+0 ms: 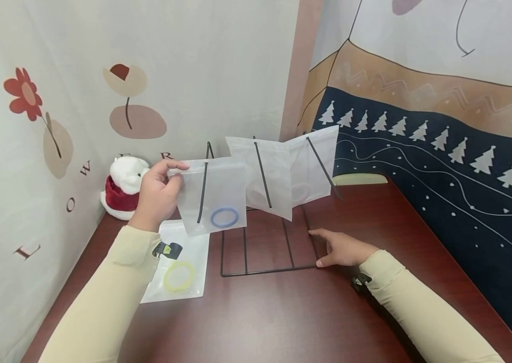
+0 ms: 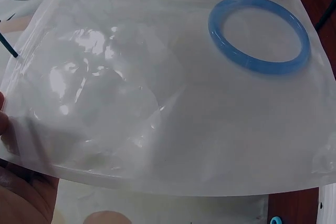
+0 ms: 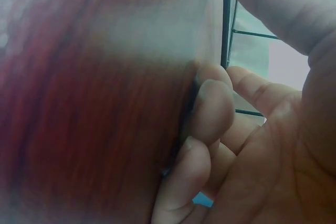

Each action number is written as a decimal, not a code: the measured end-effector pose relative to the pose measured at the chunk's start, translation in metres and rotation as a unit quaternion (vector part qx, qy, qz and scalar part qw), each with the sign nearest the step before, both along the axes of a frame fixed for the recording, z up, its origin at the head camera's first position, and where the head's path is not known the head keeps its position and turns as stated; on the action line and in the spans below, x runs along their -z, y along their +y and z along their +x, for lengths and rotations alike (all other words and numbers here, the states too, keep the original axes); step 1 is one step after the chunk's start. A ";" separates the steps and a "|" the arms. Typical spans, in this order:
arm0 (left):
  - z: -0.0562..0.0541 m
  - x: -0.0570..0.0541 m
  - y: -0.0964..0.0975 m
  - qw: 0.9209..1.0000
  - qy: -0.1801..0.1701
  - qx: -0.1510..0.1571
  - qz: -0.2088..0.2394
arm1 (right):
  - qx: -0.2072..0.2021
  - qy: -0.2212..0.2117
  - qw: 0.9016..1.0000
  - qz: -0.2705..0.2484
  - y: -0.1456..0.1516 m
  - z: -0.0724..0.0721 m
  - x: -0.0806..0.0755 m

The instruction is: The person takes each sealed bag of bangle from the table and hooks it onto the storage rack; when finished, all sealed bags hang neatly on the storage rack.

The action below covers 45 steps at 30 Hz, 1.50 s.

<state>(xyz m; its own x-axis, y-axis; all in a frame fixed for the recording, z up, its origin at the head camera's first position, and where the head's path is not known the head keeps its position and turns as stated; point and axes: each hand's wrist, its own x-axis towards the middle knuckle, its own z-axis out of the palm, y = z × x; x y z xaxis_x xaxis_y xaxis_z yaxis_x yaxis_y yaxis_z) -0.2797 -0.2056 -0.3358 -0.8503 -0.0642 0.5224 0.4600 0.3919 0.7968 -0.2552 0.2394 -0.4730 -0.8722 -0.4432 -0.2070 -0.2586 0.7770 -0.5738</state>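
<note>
A translucent zip bag (image 1: 226,186) with a blue bangle (image 1: 224,217) inside hangs on a prong of a black wire display rack (image 1: 269,271). My left hand (image 1: 158,191) pinches this bag's upper left edge between thumb and fingers. The bag fills the left wrist view, the blue bangle (image 2: 260,35) near its top right. My right hand (image 1: 344,248) holds the rack's base at the front right corner, thumb and fingers at the wire. Two more zip bags, a middle one (image 1: 267,176) and a right one (image 1: 315,161), hang on other prongs.
Flat on the table (image 1: 256,317), left of the rack, lies another zip bag (image 1: 192,252) with a yellow bangle (image 1: 179,276), partly under my left forearm. A white plush toy (image 1: 121,189) in red sits at the back left. Printed curtains stand behind and to the right.
</note>
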 end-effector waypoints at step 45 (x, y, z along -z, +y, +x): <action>-0.018 -0.009 -0.020 0.999 0.008 -0.031 -0.019 | 0.010 -0.012 1.000 -0.003 -0.002 0.002 -0.001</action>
<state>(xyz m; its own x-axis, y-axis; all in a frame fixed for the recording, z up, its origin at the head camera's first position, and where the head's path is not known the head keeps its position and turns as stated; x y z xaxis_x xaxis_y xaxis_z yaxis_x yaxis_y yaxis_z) -0.2972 -0.2259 -0.3266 -0.8372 -0.0954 0.5385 0.4462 0.4503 0.7734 -0.2533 0.2369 -0.4715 -0.8758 -0.4265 -0.2260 -0.2288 0.7791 -0.5837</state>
